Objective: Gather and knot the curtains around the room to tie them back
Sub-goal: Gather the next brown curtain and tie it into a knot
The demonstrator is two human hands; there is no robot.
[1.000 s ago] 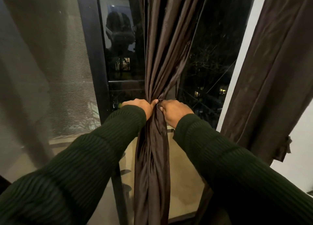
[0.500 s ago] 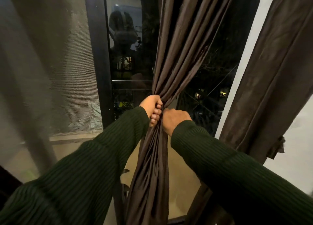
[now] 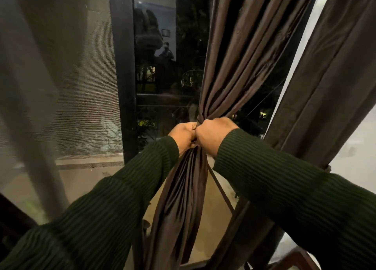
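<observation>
Left hand [image 3: 183, 136]: your fingers curled tight around the gathered curtain [image 3: 234, 66].
Right hand [image 3: 213, 134]: fisted on the same bunch, touching the left.
Curtain: hung vertically, center-right, before the dark window [image 3: 168, 66].

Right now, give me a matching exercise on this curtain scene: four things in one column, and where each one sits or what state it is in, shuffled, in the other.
Things:
1. brown curtain
2. second brown curtain
3. mesh screen
4. black window frame

Places or states:
A. hanging loose at the far right
B. upright bar between mesh and dark glass
C. bunched at the middle, gripped by left hand and right hand
D. grey and see-through, at the left

Pairs: 1-C, 2-A, 3-D, 4-B
</observation>
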